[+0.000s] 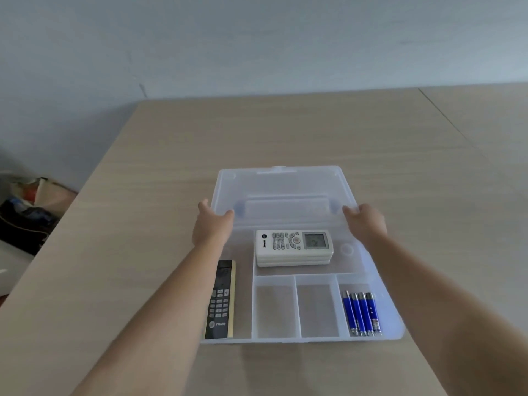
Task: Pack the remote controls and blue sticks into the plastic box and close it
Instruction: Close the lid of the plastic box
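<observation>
A clear plastic box [394, 324] with dividers lies on the table, and its hinged lid [280, 187] is raised at the far side. My left hand [213, 224] grips the lid's left edge. My right hand [367, 224] grips its right edge. White remote controls [294, 247] are stacked in the big rear compartment. A black remote control [221, 300] lies in the long left compartment. Several blue sticks [362, 312] lie side by side in the front right compartment.
Two middle front compartments [297, 310] hold nothing. The wooden table [143, 224] stretches to a grey wall. Bags and clutter [25, 212] sit on the floor at the left, beyond the table's edge. A seam [448, 118] runs across the table at the far right.
</observation>
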Demonstrator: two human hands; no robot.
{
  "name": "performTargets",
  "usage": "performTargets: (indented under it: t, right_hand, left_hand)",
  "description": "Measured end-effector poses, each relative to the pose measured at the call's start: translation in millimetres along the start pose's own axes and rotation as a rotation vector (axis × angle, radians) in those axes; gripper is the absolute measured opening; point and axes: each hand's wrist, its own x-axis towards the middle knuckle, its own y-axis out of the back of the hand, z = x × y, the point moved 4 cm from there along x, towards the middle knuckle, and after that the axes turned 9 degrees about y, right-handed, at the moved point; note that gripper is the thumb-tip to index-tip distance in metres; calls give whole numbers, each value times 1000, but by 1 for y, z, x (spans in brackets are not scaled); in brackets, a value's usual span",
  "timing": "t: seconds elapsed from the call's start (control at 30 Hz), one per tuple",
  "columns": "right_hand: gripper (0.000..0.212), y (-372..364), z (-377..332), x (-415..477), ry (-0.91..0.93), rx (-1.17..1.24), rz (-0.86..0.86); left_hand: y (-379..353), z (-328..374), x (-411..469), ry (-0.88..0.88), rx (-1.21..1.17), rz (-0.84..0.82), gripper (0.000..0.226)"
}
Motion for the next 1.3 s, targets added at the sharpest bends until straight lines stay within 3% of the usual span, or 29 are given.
performTargets:
  t: [0.1, 0.27, 0.43, 0.57, 0.67, 0.77, 0.87, 0.93, 1.1, 1.17, 1.3]
  right_hand:
    - [34, 0, 3, 1, 21, -16, 57]
    - [31, 4, -1, -4, 91, 107, 165]
    - [29, 15, -5, -16, 183, 165, 240]
    - [29, 39, -25, -21, 208, 347, 267]
    - [21, 71, -55, -32, 342, 399, 350]
    - [27, 101, -80, -55, 495, 434, 463]
    - [32, 117, -84, -91, 618, 309, 498]
    - [24, 120, -76, -115, 669, 160, 473]
    - [11, 104, -24, -176, 761, -89, 439]
    - [18, 88, 0, -196, 828, -223, 392]
    - [35, 66, 31, -217, 924, -441, 281]
  left_hand:
    - [-4, -2, 4, -33, 83, 63, 74]
    - [-2, -3, 2, -73, -48, 80, 81]
    - [10, 4, -2, -104, -428, -82, 78]
    - [35, 34, -11, -207, -526, -150, 62]
    - [64, 59, -24, -339, -485, -93, 53]
    - [90, 72, -47, -465, -450, 4, 60]
    - [111, 65, -82, -676, -304, 145, 47]
    - [120, 51, -101, -773, -140, 207, 32]
    - [121, -10, -151, -918, 313, 319, 47]
    - [108, -40, -159, -837, 515, 198, 37]
    - [86, -77, -166, -792, 757, 50, 49]
